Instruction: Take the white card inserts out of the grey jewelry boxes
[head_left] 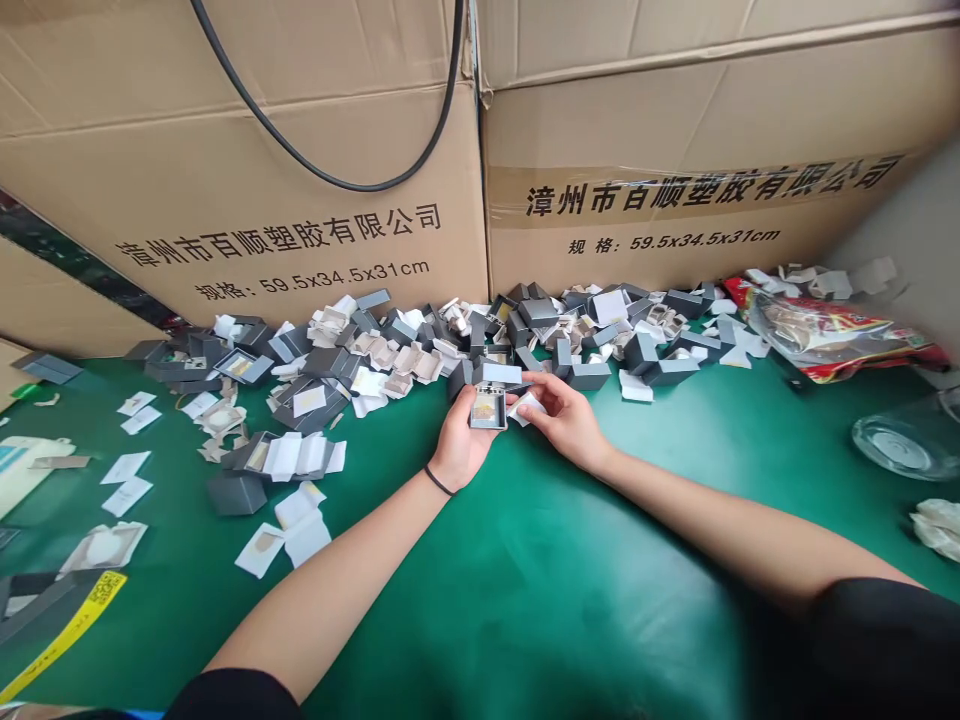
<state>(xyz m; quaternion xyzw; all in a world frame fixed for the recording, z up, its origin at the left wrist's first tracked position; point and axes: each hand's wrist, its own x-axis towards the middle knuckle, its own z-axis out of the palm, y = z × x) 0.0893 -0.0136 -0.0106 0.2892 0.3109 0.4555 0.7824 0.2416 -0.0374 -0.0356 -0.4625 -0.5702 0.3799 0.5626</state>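
My left hand [459,446] is closed around a small dark grey box [489,408] with its lid up. Inside the box a pale insert with a yellowish patch shows. Close by on the right, my right hand [566,422] pinches a small white paper piece [527,408] between thumb and fingers, beside the box's edge. Just beyond both hands lies a long heap of grey boxes [536,312], white papers and crumpled beige inserts [416,362].
Tall cardboard cartons [300,180] wall off the back, with a black cable [352,187] hanging before them. A red plastic bag [832,335] and a clear glass container [904,445] stand right. Loose papers [127,495] and a yellow strap [67,640] lie left on the green table [480,600].
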